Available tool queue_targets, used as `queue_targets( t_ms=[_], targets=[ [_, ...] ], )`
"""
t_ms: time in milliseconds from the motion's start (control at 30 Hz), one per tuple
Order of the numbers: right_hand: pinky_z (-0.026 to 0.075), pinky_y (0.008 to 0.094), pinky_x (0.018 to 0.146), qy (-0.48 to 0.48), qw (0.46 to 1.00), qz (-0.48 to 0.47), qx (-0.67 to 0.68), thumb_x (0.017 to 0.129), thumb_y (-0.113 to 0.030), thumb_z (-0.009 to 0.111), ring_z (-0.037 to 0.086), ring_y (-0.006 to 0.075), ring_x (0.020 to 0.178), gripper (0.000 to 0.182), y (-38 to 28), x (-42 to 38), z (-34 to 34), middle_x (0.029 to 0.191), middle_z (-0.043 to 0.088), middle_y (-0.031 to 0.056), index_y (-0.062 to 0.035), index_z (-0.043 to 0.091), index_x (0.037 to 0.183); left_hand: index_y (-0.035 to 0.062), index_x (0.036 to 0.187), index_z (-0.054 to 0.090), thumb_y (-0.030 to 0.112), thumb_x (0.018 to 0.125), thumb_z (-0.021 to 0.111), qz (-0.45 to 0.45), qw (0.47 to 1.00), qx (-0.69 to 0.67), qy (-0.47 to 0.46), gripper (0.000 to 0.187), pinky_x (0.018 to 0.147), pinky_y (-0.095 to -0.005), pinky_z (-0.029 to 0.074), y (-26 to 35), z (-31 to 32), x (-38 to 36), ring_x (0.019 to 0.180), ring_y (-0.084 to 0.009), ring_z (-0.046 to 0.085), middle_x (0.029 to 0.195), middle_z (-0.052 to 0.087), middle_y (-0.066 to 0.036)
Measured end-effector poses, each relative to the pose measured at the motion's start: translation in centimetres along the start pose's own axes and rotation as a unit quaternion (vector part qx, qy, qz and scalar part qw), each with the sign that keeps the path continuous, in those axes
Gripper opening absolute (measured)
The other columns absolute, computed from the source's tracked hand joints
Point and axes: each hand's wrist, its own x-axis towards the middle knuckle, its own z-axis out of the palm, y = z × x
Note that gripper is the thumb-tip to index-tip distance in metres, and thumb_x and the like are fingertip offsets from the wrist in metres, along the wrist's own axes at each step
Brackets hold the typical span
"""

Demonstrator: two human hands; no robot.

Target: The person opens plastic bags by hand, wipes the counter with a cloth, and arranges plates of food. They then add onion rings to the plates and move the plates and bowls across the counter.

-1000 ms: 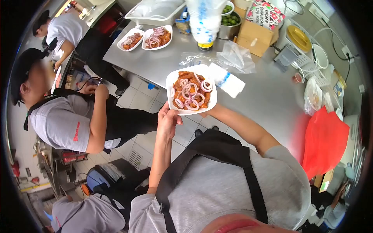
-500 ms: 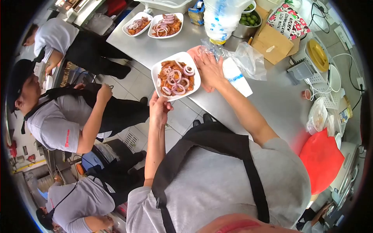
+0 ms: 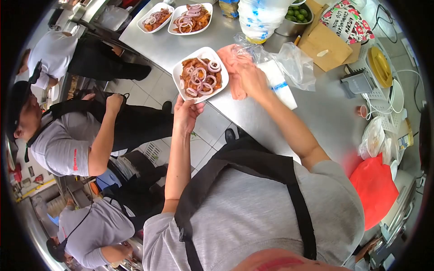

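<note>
Surface of grey stainless steel (image 3: 316, 122) lies beyond a squarish, glossy white bowl (image 3: 177, 74), its near rim held by the left hand (image 3: 184, 115); probably stiff, fairly weighty and slick, it is safest supported from beneath, level. The right hand (image 3: 254, 81) touches a soft-looking pink cloth (image 3: 237, 90) on the surface, its grip unclear.

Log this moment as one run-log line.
left hand: holding bowl of food, onion rings on top | right hand: on pink cloth | counter: two more filled bowls

green fruit (image 3: 296, 16) in metal bowl (image 3: 291, 30), cardboard box (image 3: 320, 50)
</note>
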Motion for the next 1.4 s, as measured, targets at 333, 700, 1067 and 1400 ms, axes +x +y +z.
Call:
queue_targets(
  t_ms=[333, 700, 1067, 1400],
  targets=[
    [0.045, 0.0402, 0.075, -0.020, 0.999, 0.045, 0.022, 0.072, -0.002, 0.046, 0.054, 0.0324, 0.091, 0.028, -0.5, 1.4, -1.1, 0.105, 0.054, 0.0155, -0.0055, 0.056, 0.098, 0.0122, 0.128, 0.023, 0.007, 0.078, 0.043, -0.036, 0.988, -0.060, -0.135, 0.054, 0.065, -0.0321, 0.054, 0.3, -1.7, 1.5, 0.084, -0.0331, 0.060, 0.110, 0.050, -0.020],
    [0.037, 0.0400, 0.088, -0.047, 0.995, -0.087, -0.025, 0.075, -0.004, 0.043, 0.046, 0.0347, 0.103, 0.032, -0.6, 1.1, -1.1, 0.113, 0.049, 0.0179, -0.0032, 0.052, 0.106, 0.0153, 0.127, 0.025, -0.005, 0.071, 0.042, -0.012, 0.990, -0.090, -0.108, 0.061, 0.056, -0.0334, 0.057, 0.7, -1.3, 0.2, 0.071, -0.0301, 0.063, 0.101, 0.056, -0.017],
    [0.041, 0.0418, 0.073, -0.112, 0.993, -0.047, -0.011, 0.078, -0.015, 0.052, 0.051, 0.0363, 0.089, 0.024, -1.5, 0.7, -2.7, 0.094, 0.057, 0.0170, -0.0041, 0.053, 0.099, 0.0199, 0.131, 0.025, -0.006, 0.070, 0.040, 0.017, 0.999, -0.049, -0.004, 0.068, 0.050, -0.0277, 0.055, 0.2, -4.7, -7.7, 0.058, -0.0194, 0.062, 0.091, 0.059, -0.014],
    [0.041, 0.0415, 0.071, -0.115, 0.991, -0.049, -0.050, 0.080, -0.023, 0.052, 0.053, 0.0375, 0.082, 0.027, -1.7, 1.0, -2.4, 0.087, 0.058, 0.0198, 0.0009, 0.053, 0.093, 0.0158, 0.134, 0.020, -0.004, 0.066, 0.041, 0.065, 0.993, -0.039, 0.086, 0.074, 0.046, -0.0220, 0.052, -1.4, -9.5, -16.0, 0.059, -0.0156, 0.060, 0.105, 0.054, -0.015]
  ],
)
